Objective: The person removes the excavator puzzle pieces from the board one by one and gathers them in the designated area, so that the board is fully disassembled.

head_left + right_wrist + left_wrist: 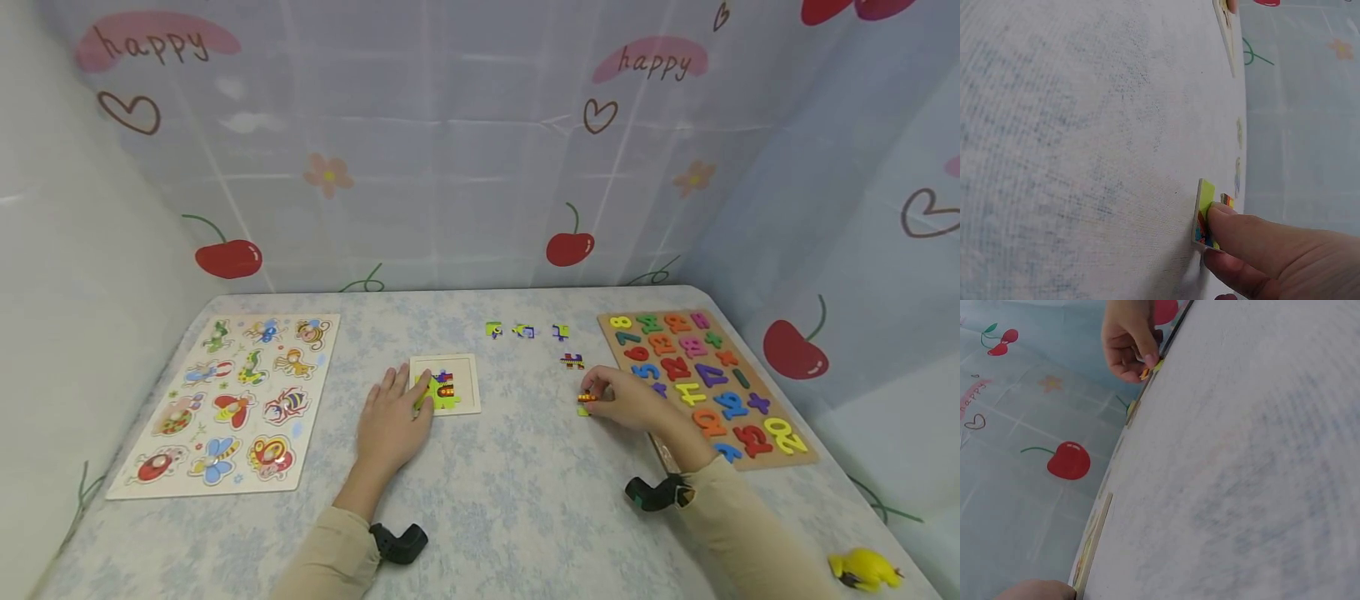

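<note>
My left hand (395, 421) lies flat with fingers extended over the left edge of a small wooden puzzle frame (467, 408). Inside it, several joined jigsaw pieces (447, 398) show green, purple and red. Only a bit of this hand (1038, 590) appears in the left wrist view, at the frame's edge. Off to the right, my right hand (618, 398) pinches a green and red jigsaw piece (1206, 190) between thumb and fingers, low over the table. Just beyond that hand is a loose purple and orange jigsaw piece (572, 361).
Three more loose pieces form a row at the back, including a green-purple piece (493, 330). An insect peg board (311, 417) lies left. A number board (795, 458) lies right, partly under the right forearm. A yellow toy (866, 569) sits at front right.
</note>
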Action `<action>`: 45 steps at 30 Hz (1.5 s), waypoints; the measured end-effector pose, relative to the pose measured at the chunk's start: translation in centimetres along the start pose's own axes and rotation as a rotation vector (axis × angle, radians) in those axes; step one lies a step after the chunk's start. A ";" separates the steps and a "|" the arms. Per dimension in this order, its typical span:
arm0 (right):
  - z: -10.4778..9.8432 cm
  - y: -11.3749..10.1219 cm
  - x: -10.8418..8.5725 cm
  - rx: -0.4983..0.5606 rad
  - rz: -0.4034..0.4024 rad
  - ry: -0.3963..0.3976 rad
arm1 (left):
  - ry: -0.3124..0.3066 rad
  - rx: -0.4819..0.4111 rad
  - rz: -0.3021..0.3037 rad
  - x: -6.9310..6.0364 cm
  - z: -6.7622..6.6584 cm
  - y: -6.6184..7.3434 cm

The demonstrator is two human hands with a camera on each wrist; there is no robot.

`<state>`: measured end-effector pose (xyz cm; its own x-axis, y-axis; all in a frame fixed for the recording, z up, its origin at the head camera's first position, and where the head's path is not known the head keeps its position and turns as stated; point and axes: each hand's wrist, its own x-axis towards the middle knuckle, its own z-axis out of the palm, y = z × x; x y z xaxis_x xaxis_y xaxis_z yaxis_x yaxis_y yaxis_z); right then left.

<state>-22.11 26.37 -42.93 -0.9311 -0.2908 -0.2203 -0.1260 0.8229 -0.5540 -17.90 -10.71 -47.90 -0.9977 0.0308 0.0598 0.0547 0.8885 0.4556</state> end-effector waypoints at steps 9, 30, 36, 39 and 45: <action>0.1 -0.8 0.4 -0.087 0.002 0.026 | 0.007 0.001 -0.002 0.0 -0.1 0.0; 4.6 -9.7 6.1 -0.012 -0.166 0.067 | 0.022 0.037 -0.044 0.5 0.3 -0.2; 6.2 -12.7 7.9 -0.031 -0.223 0.062 | 0.033 0.054 -0.037 0.5 0.2 -0.1; 6.9 -13.6 8.8 -0.042 -0.254 0.046 | 0.032 0.064 -0.031 0.5 0.2 -0.1; 8.0 -14.5 10.2 -0.050 -0.278 0.025 | 0.032 0.066 -0.020 0.4 0.1 0.1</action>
<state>-27.05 7.49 -43.59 -0.8665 -0.4971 -0.0450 -0.3939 0.7362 -0.5503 -18.25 -10.56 -47.95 -0.9968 -0.0007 0.0798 0.0312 0.9170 0.3977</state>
